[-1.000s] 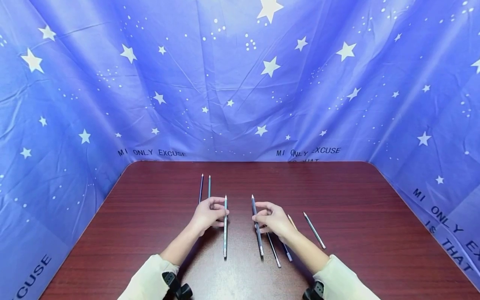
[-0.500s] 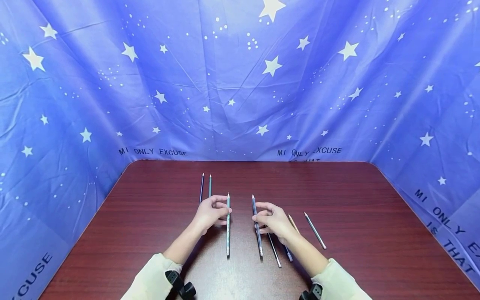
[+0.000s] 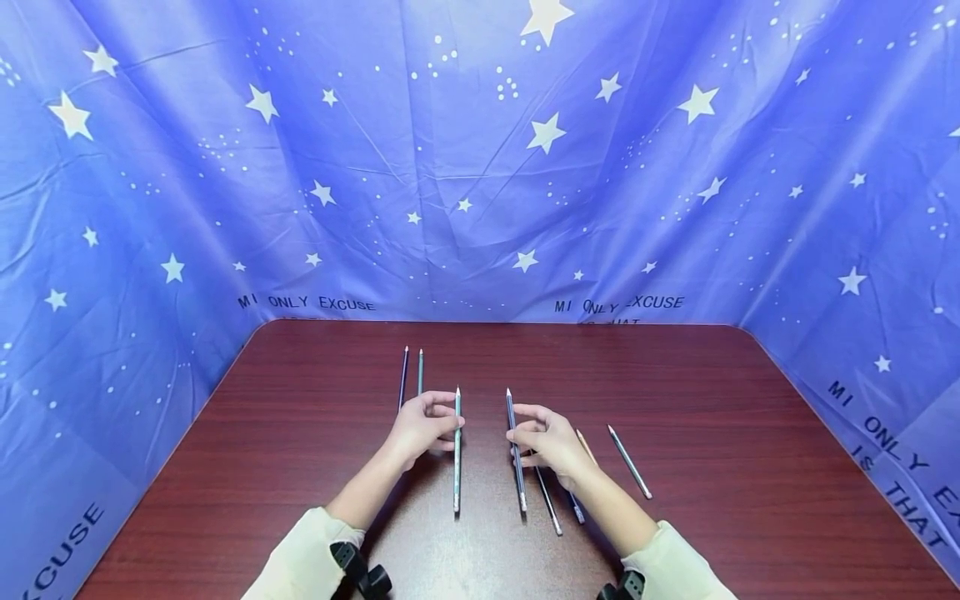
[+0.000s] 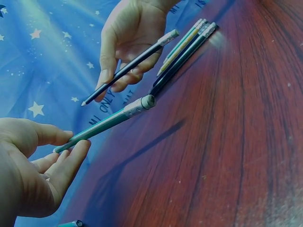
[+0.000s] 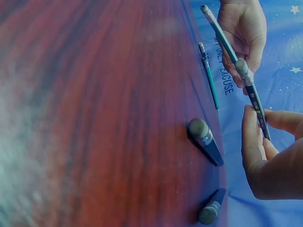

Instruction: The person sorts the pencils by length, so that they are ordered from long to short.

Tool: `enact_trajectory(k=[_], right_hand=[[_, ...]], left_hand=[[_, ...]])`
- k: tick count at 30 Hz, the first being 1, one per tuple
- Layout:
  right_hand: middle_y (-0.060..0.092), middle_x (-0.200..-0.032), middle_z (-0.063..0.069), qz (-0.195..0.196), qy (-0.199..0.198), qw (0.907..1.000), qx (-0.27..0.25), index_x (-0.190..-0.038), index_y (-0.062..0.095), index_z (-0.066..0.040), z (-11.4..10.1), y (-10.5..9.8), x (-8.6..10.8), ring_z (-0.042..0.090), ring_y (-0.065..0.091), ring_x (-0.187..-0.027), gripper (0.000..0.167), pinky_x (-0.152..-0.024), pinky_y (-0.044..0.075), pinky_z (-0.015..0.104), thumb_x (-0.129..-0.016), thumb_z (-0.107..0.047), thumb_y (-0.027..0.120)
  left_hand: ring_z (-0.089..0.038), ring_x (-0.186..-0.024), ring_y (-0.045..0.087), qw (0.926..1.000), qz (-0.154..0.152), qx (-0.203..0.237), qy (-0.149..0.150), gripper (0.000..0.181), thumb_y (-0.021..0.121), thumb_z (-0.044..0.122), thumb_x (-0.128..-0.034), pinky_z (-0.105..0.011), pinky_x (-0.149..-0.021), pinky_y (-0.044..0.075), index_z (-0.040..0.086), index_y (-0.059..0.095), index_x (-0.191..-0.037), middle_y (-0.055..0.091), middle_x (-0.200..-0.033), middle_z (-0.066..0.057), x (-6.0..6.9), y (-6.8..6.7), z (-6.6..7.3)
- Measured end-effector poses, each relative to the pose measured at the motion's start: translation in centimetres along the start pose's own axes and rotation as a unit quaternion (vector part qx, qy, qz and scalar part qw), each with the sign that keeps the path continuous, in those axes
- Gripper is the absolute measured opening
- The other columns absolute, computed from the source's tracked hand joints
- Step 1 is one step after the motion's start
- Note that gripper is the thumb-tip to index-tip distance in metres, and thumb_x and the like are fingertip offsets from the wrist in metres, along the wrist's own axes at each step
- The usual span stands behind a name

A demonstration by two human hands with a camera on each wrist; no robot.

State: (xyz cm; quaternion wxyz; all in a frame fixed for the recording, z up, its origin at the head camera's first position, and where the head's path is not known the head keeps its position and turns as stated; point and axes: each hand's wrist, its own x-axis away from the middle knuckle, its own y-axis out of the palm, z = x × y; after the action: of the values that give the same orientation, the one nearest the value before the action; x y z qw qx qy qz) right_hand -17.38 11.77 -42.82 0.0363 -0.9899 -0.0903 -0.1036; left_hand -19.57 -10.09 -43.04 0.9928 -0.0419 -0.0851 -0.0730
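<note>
The left hand (image 3: 422,427) has its thumb and fingers pinched on a green pencil (image 3: 457,479), sharp tip pointing away from the person and eraser end toward them; seen from the left wrist, it's up off the wood, with a shadow below. Across a small gap from those fingers, the right hand (image 3: 553,446) pinches a dark pencil (image 3: 519,479) lined up much the same way. Just past the left fingers lie a purple-blue pencil (image 3: 403,375) and a teal pencil (image 3: 420,371), near ends hidden behind that hand. Close in by the right hand and wrist, partly covered, are a black pencil (image 3: 548,500), a blue pencil (image 3: 575,507) and a yellowish pencil (image 3: 587,447), and further right of those fingers a grey-green pencil (image 3: 629,462) slants. Under everything spreads the reddish-brown table (image 3: 675,375), and beyond both hands hangs a starry blue cloth (image 3: 480,233)
</note>
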Motion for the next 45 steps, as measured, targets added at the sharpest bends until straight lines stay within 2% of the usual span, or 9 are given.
enact_trajectory(k=[20, 27, 45], right_hand=[[0.061, -0.082, -0.001, 0.003, 0.0, 0.9998, -0.02, -0.13, 0.048, 0.0, -0.4, -0.1, 0.1, 0.01, 0.061, -0.067, 0.053, -0.06, 0.058, 0.028, -0.08, -0.005, 0.065], [0.061, -0.082, -0.002, -0.003, -0.001, 0.9998, -0.022, -0.131, 0.047, 0.001, -0.5, -0.1, 0.1, 0.012, 0.062, -0.069, 0.054, -0.062, 0.058, 0.029, -0.081, -0.005, 0.065], [0.062, -0.083, -0.001, -0.008, -0.006, 0.9994, -0.033, -0.132, 0.046, 0.001, -0.7, -0.1, 0.0, 0.012, 0.063, -0.069, 0.054, -0.062, 0.059, 0.029, -0.081, -0.004, 0.064]], left_hand=[[-0.014, -0.067, 0.065, 0.9999, 0.009, 0.003, 0.005, 0.044, 0.067, 0.001, -0.0803, -0.033, -0.062, 0.059, -0.001, 0.054, -0.123, 0.065, -0.093, -0.012, -0.3, 0.0, 0.6], [-0.014, -0.068, 0.065, 0.9999, 0.014, 0.004, 0.002, 0.043, 0.066, 0.001, -0.0805, -0.033, -0.062, 0.059, 0.002, 0.055, -0.122, 0.065, -0.092, -0.01, -0.7, -0.1, 0.8], [-0.012, -0.064, 0.062, 0.9991, 0.038, -0.001, 0.02, 0.044, 0.068, 0.0, -0.0798, -0.031, -0.059, 0.059, 0.001, 0.056, -0.122, 0.064, -0.093, -0.012, -2.3, -0.2, 1.3]])
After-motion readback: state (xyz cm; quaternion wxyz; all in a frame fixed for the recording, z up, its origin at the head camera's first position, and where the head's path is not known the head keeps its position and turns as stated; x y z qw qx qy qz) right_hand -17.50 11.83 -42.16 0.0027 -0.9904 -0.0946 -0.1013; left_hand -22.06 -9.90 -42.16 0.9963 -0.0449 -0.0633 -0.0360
